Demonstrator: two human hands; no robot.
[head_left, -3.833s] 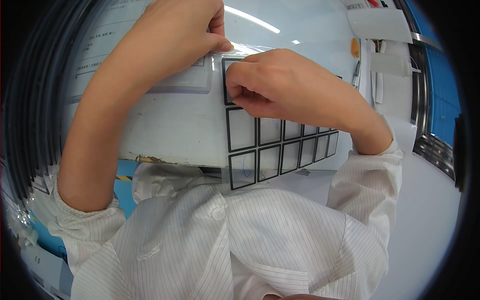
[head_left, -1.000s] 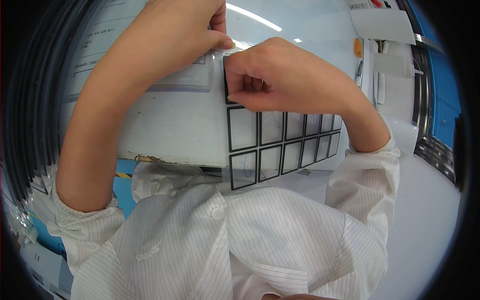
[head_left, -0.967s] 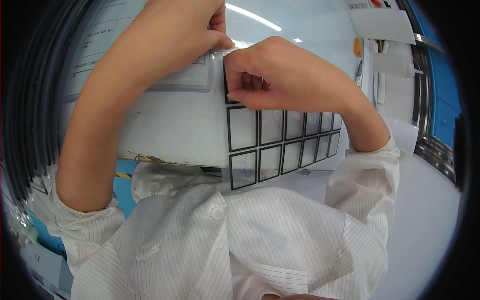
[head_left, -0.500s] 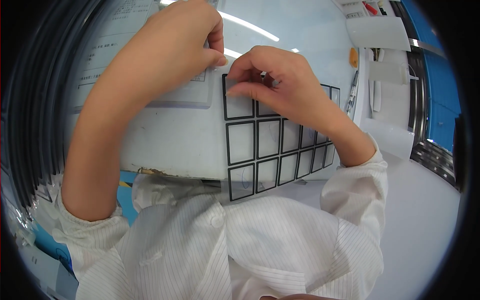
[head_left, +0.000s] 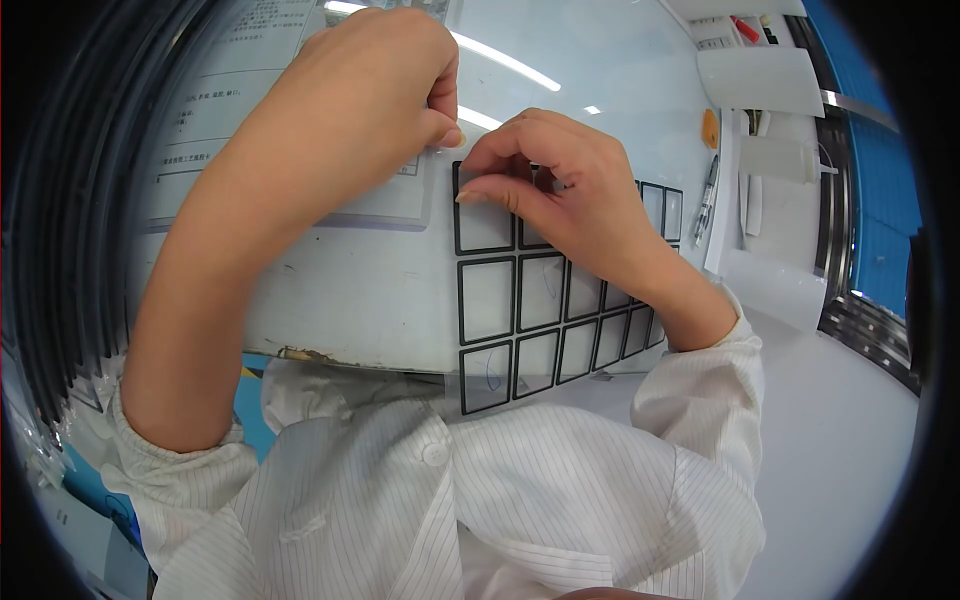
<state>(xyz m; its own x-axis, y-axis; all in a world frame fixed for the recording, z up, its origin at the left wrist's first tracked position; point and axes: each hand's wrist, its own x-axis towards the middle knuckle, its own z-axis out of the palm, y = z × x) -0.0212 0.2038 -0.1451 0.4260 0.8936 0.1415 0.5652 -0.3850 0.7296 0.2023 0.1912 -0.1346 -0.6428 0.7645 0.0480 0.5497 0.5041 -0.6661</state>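
Note:
A clear sheet [head_left: 487, 302] printed with rows of black rectangular frames lies on the white table, its near edge reaching past the table edge. My left hand [head_left: 400, 95] is closed in a pinch just beyond the sheet's far left corner. What its fingertips hold, if anything, is too small to make out. Over the far row of frames, my right hand [head_left: 565, 180] is curled, thumb and forefinger brought close together at the corner frame. Whatever lies between those fingertips cannot be made out. Blue pen loops mark some of the frames.
A printed document in a clear sleeve [head_left: 385, 215] lies under my left forearm. To the right are a pen [head_left: 706, 200], an orange piece [head_left: 711, 129] and white trays [head_left: 765, 75]. Dark stacked strips [head_left: 70, 200] rise at the far left. The table's front edge [head_left: 320, 356] is chipped.
The view has shifted slightly, so the table and sheet appear a little lower. Both hands stay near the sheet's far left corner, with their grip nearly the same.

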